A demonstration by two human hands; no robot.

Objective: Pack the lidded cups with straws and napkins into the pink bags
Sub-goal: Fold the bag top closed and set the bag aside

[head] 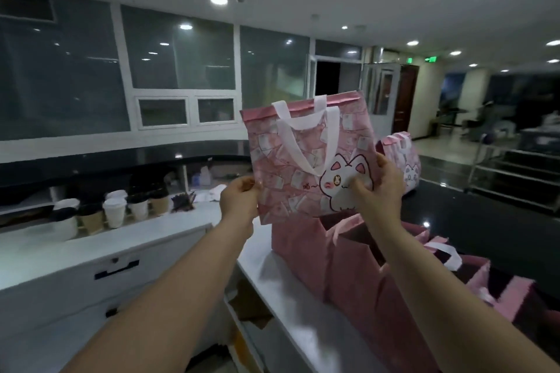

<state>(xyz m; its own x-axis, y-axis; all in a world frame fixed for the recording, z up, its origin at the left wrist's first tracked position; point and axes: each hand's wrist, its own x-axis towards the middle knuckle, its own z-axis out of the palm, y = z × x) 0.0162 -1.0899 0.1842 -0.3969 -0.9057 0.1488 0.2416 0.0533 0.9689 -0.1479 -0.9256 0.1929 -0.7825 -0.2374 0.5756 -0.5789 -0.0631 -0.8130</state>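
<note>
Pink bag (306, 157) held flat, upright between both hands: left hand (239, 201), right hand (383, 188).

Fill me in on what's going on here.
A person holds a flat pink bag up in the air, left hand pinching its left edge, right hand gripping its lower right side. More pink bags stand open on the white counter below. Lidded cups wait on the side counter to the left.
</note>
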